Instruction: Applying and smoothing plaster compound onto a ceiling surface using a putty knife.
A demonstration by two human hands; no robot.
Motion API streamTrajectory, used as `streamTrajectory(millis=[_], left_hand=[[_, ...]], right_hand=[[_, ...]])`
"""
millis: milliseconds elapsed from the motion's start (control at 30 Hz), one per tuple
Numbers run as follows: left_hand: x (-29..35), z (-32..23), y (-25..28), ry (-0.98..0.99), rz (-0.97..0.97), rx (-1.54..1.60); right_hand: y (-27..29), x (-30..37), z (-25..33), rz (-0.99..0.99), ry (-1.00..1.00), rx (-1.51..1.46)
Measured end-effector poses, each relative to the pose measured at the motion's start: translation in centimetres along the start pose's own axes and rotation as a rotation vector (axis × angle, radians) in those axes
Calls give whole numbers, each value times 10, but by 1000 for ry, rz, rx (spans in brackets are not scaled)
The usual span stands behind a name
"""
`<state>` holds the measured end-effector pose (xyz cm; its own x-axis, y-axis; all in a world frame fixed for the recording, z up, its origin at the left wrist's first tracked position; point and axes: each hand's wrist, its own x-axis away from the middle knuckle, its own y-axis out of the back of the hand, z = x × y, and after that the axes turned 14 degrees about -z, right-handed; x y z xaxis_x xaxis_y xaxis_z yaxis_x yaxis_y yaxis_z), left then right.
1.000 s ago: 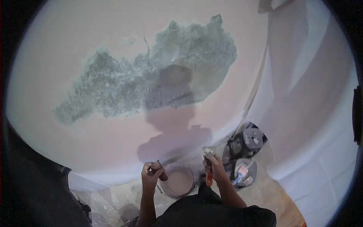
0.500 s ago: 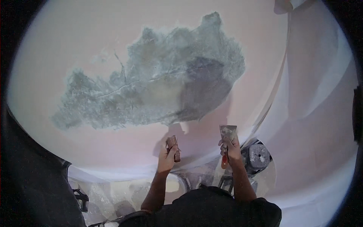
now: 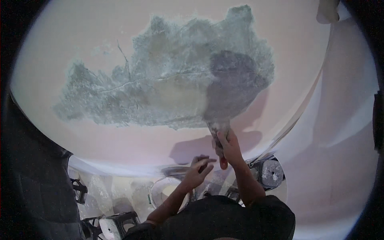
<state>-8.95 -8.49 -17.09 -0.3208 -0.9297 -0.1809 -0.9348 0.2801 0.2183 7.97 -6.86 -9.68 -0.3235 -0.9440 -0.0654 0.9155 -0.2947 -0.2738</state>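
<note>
My right hand (image 3: pixel 230 148) is closed around a putty knife (image 3: pixel 218 128), whose red handle end shows below the fist. The blade points away from me and overlaps the lower edge of a rough grey patch (image 3: pixel 172 96) on the pale pinkish surface (image 3: pixel 132 146). A thin crack line runs across the patch. Lower and to the left, my left hand (image 3: pixel 195 174) is held apart from the surface, thumb and fingers curled around something dark. What lies between those fingers is too unclear to name. Shadows of my arms and body fall on the patch.
A round white bucket (image 3: pixel 158 186) stands below my left forearm. One dusty stool (image 3: pixel 272 174) is at the right, another stool (image 3: pixel 110 228) at lower left. Pale sheeting (image 3: pixel 348 100) hangs at the right; dark cloth (image 3: pixel 36 180) borders the left. A brownish cylindrical thing (image 3: pixel 328 11) juts in at the top right.
My right hand has moved left and up with the putty knife. My left hand has shifted right and down and turned; the brown flat block it held no longer shows clearly.
</note>
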Motion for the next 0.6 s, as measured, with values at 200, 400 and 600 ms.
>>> streamTrajectory(millis=[200, 400, 600], left_hand=[[-38, -27, -14, -188, -91, 101], [-69, -32, -22, 69, -44, 283], [-66, -40, -23, 114, -120, 350]], right_hand=[[-28, -37, 19, -51, -37, -124], [-49, -65, 35, -70, 52, -94], [-45, -64, 24, -92, -62, -110]])
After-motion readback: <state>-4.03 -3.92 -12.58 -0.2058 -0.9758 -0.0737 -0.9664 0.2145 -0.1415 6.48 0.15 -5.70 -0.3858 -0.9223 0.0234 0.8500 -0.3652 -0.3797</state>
